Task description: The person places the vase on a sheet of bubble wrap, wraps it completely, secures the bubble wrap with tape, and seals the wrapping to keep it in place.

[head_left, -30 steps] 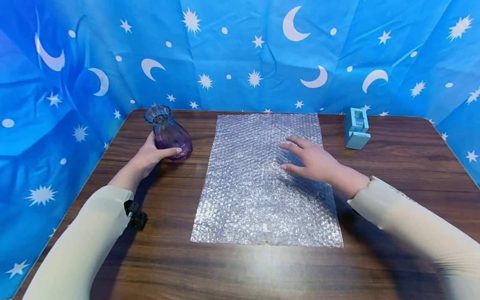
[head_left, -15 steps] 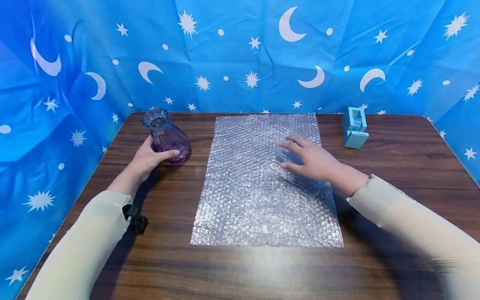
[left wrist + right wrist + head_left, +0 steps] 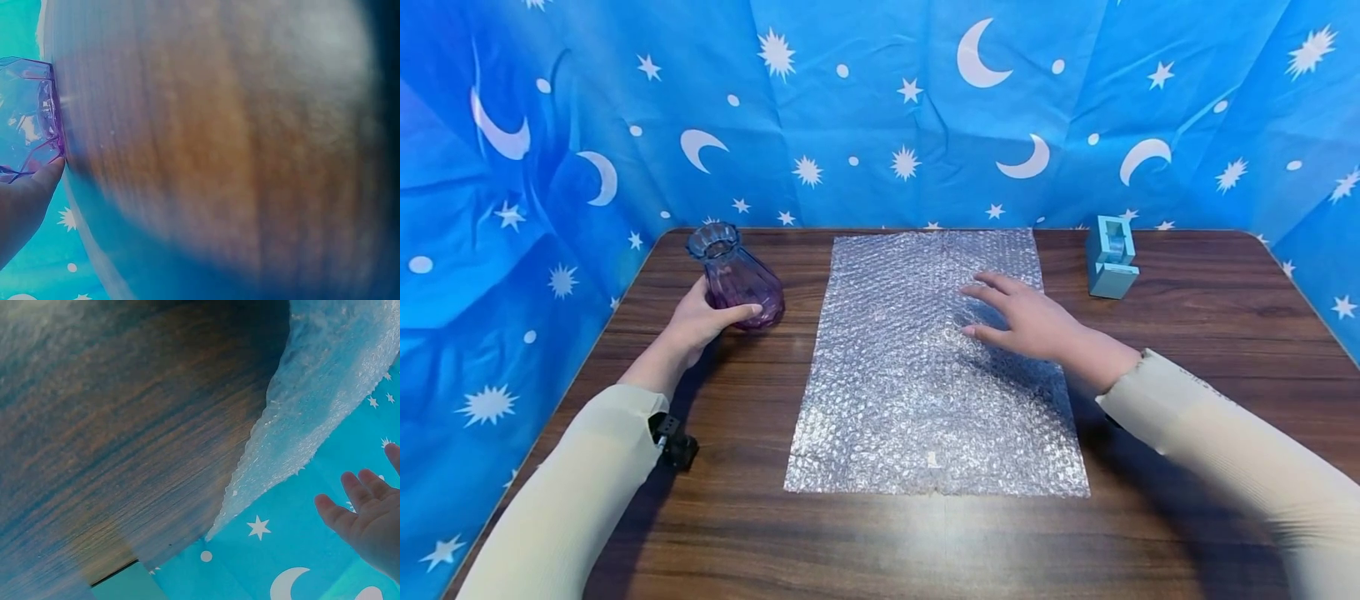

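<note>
At the left of the head view stands a glass vase (image 3: 743, 283), blue at its flared rim and purple toward the base. My left hand (image 3: 698, 321) grips its lower body, thumb across the front; the fingers behind are hidden. In the left wrist view the purple base of the vase (image 3: 28, 119) shows beside the thumb. A sheet of bubble wrap (image 3: 917, 383) lies flat at the table's middle. Above its right part hovers my right hand (image 3: 1026, 321), fingers spread and holding nothing. The right wrist view also has these spread fingers (image 3: 337, 515) apart from the wrap.
A light teal tape dispenser (image 3: 1111, 258) stands at the back right of the dark wooden table (image 3: 865, 542). Behind the table hangs a blue cloth (image 3: 880, 100) with white moons and stars. It also closes off the left and right sides.
The head view shifts slightly. Against the table, the vase, both hands and the bubble wrap look nearly the same as before.
</note>
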Tool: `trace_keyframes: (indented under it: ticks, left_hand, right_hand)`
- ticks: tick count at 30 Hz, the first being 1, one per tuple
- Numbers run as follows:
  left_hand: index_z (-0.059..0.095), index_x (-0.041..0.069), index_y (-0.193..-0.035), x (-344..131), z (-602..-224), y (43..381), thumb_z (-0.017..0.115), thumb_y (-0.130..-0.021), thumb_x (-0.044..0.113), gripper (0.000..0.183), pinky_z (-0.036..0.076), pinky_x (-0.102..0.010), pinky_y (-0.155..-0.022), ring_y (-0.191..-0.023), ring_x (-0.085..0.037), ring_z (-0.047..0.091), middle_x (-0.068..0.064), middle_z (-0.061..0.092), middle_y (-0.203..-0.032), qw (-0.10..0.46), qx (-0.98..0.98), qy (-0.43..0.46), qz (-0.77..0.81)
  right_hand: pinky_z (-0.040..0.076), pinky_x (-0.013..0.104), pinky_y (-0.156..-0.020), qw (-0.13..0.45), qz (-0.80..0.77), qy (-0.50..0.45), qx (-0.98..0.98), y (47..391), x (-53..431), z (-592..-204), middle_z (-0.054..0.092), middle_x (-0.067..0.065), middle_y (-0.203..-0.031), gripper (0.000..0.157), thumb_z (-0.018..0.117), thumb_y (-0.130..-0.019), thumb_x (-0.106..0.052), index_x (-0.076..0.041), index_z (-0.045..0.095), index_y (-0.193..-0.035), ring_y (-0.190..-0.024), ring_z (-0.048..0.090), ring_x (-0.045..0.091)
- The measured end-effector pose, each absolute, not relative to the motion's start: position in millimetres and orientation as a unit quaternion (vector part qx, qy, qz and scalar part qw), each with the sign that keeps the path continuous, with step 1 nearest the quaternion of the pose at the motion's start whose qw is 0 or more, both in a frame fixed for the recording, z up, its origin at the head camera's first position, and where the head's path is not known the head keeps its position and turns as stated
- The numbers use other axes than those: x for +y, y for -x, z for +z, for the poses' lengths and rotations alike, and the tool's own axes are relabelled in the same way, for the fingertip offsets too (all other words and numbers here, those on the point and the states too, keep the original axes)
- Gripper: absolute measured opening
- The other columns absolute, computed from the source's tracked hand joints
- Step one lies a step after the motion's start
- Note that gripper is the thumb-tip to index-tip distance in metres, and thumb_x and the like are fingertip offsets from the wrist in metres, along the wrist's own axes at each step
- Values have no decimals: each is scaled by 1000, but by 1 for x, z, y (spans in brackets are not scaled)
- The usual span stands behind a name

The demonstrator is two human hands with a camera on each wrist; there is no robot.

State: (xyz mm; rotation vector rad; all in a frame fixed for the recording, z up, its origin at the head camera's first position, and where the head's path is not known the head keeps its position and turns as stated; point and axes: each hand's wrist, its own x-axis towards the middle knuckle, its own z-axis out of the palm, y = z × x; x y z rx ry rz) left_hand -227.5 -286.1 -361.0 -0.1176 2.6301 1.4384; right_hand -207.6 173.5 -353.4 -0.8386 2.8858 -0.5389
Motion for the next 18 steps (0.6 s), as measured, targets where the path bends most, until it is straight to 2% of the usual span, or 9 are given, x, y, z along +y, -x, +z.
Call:
trace_keyframes:
  ticks: [18]
  left_hand:
    - [15, 6, -163, -286, -362, 222, 73, -93, 37, 96, 27, -64, -125, -150, -49, 34, -29, 30, -164, 59, 878, 40, 473]
  right_hand:
    - [31, 67, -121, 59, -172, 267, 946, 207, 174, -350, 31, 21, -166, 66, 63, -101, -40, -12, 43, -156, -153, 30, 46]
